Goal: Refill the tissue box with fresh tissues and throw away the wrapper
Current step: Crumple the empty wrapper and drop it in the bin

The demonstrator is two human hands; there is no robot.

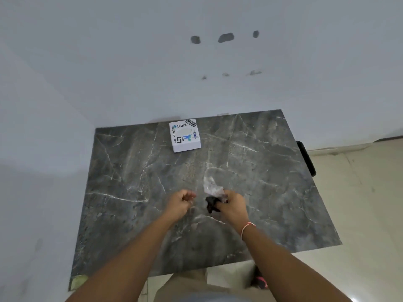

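The white tissue box (185,136), covered in stickers, sits at the far edge of the dark marble table (272,182). Well nearer than the box, the right hand (232,205) grips the crumpled clear wrapper (212,187) with something dark. Just left of it, the left hand (181,202) is loosely curled, holding nothing.

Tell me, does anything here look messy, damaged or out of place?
The wall has dark gouged holes with smaller chips below, as if something was pulled off. The tissue box sits slightly askew on the marble table. The right hand holds a crumpled clear wrapper; otherwise nothing looks spilled.
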